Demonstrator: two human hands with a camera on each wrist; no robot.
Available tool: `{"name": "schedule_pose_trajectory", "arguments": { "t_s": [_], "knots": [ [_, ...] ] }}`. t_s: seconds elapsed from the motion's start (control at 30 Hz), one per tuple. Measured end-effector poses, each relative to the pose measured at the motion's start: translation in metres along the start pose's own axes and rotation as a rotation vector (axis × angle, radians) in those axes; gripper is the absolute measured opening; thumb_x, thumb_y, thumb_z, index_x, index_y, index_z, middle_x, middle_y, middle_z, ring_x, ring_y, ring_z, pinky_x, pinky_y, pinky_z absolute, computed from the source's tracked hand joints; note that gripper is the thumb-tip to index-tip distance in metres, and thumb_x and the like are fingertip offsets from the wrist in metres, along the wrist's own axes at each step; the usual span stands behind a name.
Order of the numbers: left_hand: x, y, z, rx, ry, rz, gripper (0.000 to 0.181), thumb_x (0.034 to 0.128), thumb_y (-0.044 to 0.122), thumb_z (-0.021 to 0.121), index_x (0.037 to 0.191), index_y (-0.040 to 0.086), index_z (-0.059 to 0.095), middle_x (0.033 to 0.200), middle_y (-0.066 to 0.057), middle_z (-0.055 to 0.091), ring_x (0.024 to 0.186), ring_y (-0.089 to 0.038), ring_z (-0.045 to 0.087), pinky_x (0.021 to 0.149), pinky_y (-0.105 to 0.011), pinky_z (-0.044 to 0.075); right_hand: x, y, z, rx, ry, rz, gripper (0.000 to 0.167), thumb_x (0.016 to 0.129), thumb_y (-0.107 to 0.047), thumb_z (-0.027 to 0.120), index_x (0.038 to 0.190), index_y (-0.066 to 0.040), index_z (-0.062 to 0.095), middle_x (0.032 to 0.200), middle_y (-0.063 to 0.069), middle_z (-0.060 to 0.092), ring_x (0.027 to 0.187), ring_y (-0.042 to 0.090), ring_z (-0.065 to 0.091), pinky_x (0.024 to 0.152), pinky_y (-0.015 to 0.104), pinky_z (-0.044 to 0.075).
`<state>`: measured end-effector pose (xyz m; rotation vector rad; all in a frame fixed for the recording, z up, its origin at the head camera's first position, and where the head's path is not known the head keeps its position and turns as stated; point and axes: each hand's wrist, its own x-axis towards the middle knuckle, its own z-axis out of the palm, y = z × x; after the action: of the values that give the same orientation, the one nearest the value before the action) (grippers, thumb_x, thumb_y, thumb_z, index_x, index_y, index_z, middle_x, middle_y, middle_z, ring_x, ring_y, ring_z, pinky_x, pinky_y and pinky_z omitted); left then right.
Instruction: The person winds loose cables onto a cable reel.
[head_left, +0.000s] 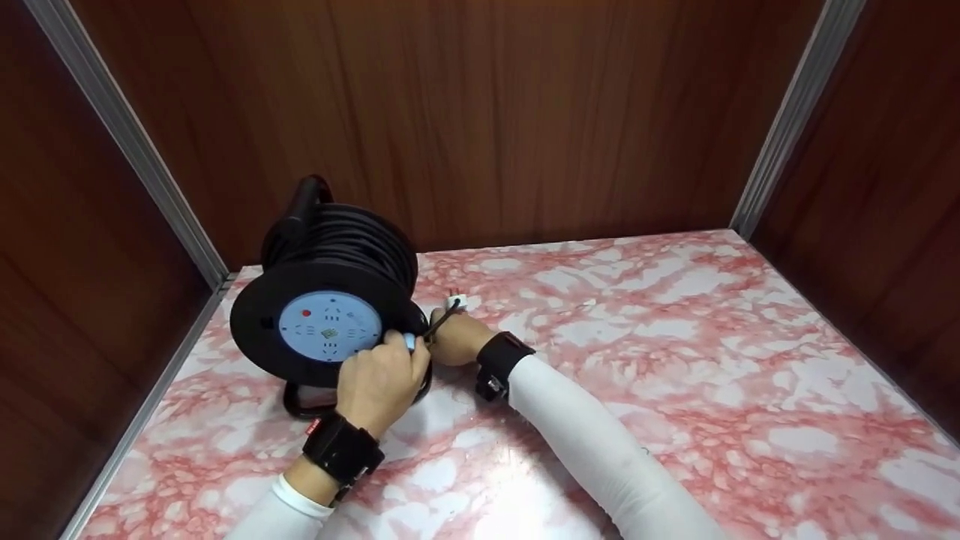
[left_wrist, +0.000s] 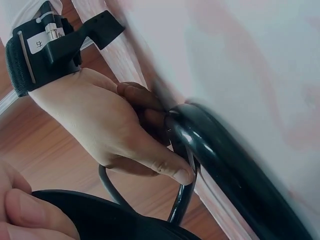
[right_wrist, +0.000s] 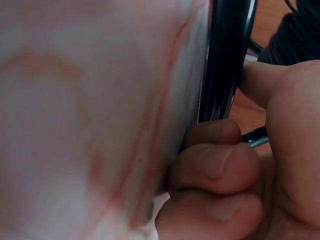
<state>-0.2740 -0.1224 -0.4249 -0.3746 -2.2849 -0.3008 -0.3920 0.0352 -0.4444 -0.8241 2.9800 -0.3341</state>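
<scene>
A black cable reel [head_left: 259, 341] with a light blue socket panel [head_left: 300, 346] stands tilted at the left of the table. In the head view my left hand [head_left: 377, 386] has its fingers curled round a small light blue knob [head_left: 409, 341] by the reel's right rim. Just right of it, my right hand [head_left: 459, 337] grips the black power cord [head_left: 444, 319]. The cord's white plug [head_left: 456, 302] sticks up above that hand. In the left wrist view, the right thumb presses the cord beside the black tube frame [left_wrist: 227, 165]. Curled right fingers [right_wrist: 215, 167] show against the frame in the right wrist view.
Red-and-white marbled table [head_left: 675, 360] extends to the right of the reel. Brown wood-grain panels [head_left: 525, 112] close off the back and both sides, with grey metal posts [head_left: 795, 112] at the corners.
</scene>
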Motion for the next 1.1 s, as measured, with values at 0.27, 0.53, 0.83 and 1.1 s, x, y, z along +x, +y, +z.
{"name": "schedule_pose_trajectory", "arguments": {
  "t_s": [0.27, 0.53, 0.83, 1.1],
  "knots": [
    [-0.013, -0.005, 0.002, 0.081, 0.044, 0.08, 0.037, 0.0967, 0.028, 0.072, 0.071, 0.007, 0.057, 0.052, -0.013, 0.059, 0.042, -0.039, 0.062, 0.037, -0.053, 0.045, -0.001, -0.005, 0.0, -0.021, -0.048, 0.073, 0.049, 0.106, -0.049, 0.059, 0.12, -0.004, 0.07, 0.123, 0.017, 0.076, 0.114, 0.037, 0.076, 0.098, 0.055, 0.062],
    [-0.034, -0.033, 0.001, 0.288, -0.065, 0.342, 0.024, 0.0925, 0.021, 0.077, 0.077, 0.01, 0.062, 0.067, -0.011, 0.055, 0.043, -0.035, 0.055, 0.035, -0.051, 0.043, -0.001, -0.008, -0.001, -0.013, -0.039, 0.123, 0.054, 0.103, -0.059, 0.061, 0.11, -0.008, 0.078, 0.125, 0.017, 0.08, 0.116, 0.034, 0.077, 0.099, 0.053, 0.062],
    [-0.044, -0.047, -0.008, 0.185, -0.097, 0.034, 0.043, 0.095, 0.028, 0.075, 0.063, 0.009, 0.054, 0.05, -0.008, 0.05, 0.042, -0.038, 0.059, 0.037, -0.049, 0.039, 0.0, -0.008, -0.002, -0.011, -0.054, 0.101, 0.052, 0.105, -0.057, 0.059, 0.117, -0.01, 0.078, 0.131, 0.015, 0.079, 0.121, 0.033, 0.076, 0.103, 0.052, 0.06],
    [-0.044, -0.061, -0.021, 0.183, -0.193, -0.023, 0.038, 0.0948, 0.021, 0.071, 0.062, 0.007, 0.058, 0.054, -0.01, 0.056, 0.046, -0.041, 0.063, 0.039, -0.054, 0.046, -0.004, -0.011, -0.004, -0.02, -0.073, 0.127, 0.05, 0.106, -0.054, 0.057, 0.107, -0.009, 0.078, 0.128, 0.014, 0.079, 0.118, 0.031, 0.076, 0.101, 0.052, 0.061]
  ]
}}
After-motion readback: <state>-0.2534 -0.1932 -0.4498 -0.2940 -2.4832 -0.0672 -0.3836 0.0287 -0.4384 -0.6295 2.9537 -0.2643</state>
